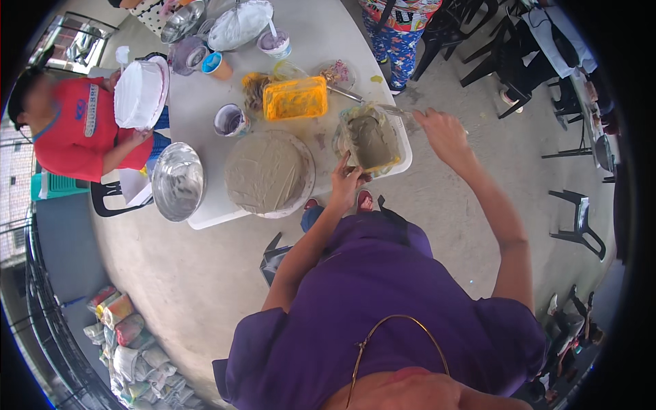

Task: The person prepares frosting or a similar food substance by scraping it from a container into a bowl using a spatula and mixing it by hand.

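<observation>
My left hand [348,177] grips the near rim of a rectangular plastic tub [370,137] that holds grey-brown frosting and has yellow smears on its edge. With my right hand [442,134] I hold a metal spatula [393,109] by its handle; its blade reaches over the tub's far rim. Left of the tub, a round cake [266,171] coated in the same grey-brown frosting sits on a white round board [309,177]. The coat shows ridges and streaks. Beyond the tub stands a yellow-smeared orange tub [295,98].
On the table [205,154] stand a steel bowl [178,182], a cup of purple frosting [231,121], an orange cup [217,66] and a bag of white frosting [241,24]. A co-worker [87,123] at the left holds a white cake [138,95]. Another person [400,36] stands beyond the table.
</observation>
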Demonstrator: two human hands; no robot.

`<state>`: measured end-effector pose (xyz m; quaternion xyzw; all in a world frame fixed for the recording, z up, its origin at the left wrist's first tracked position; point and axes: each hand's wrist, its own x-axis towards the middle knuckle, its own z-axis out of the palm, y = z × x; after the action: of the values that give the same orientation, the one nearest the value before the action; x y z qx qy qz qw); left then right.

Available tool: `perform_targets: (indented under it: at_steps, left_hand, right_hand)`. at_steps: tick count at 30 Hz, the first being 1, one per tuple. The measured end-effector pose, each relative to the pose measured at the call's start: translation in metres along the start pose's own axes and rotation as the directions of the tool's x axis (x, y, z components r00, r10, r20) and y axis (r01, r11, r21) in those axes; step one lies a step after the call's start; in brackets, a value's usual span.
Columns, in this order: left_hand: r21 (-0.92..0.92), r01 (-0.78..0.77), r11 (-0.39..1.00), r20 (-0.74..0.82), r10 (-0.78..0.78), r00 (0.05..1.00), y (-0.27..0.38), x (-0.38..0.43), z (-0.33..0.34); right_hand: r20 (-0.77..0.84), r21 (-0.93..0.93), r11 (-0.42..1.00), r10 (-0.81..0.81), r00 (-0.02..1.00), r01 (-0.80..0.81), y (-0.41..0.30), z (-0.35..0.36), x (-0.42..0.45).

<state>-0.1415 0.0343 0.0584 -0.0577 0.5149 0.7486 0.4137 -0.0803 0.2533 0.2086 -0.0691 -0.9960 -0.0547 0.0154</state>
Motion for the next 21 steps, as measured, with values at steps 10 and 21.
perform_targets:
  at_steps: [10, 21]
  left_hand:
    - [0.014, -0.094, 0.995, -0.04, 0.094, 0.995, 0.007, 0.004, 0.012]
    - [-0.051, -0.13, 0.99, -0.043, 0.128, 0.991, 0.007, 0.003, 0.017]
  right_hand:
    - [0.019, -0.221, 0.938, -0.27, 0.963, 0.268, -0.032, 0.039, 0.071]
    - [0.107, -0.013, 0.988, -0.152, 0.983, 0.155, -0.029, 0.013, 0.055]
